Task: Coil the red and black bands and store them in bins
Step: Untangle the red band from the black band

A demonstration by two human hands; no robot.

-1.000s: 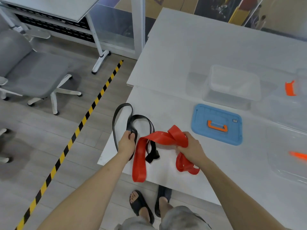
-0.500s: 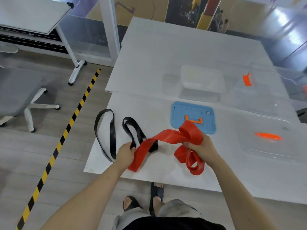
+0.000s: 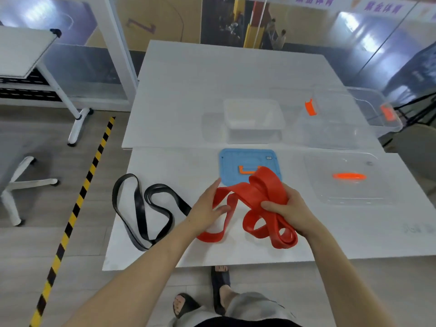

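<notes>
A wide red band [image 3: 253, 197] is bunched in several loops above the near part of the white table [image 3: 165, 166]. My right hand [image 3: 286, 212] grips the bundled loops, thumb across them. My left hand [image 3: 207, 206] holds a strand of the same band, fingers fairly straight along it; the grip is partly hidden. A black band [image 3: 144, 208] lies loose in curves on the table's left side, one end running under my left wrist. A small clear bin [image 3: 253, 119] stands open behind its blue lid [image 3: 232, 161]. A larger clear bin [image 3: 335, 123] stands to the right.
A clear lid with an orange handle [image 3: 349, 177] lies flat on the right. The table's front edge is close to my feet. Left of the table runs yellow-black floor tape [image 3: 77, 204], with an office chair base [image 3: 21, 182] and another desk beyond.
My left hand let go of the black band, which now lies on the table, and moved right onto the red band. The red loops are gathered tighter in my right hand.
</notes>
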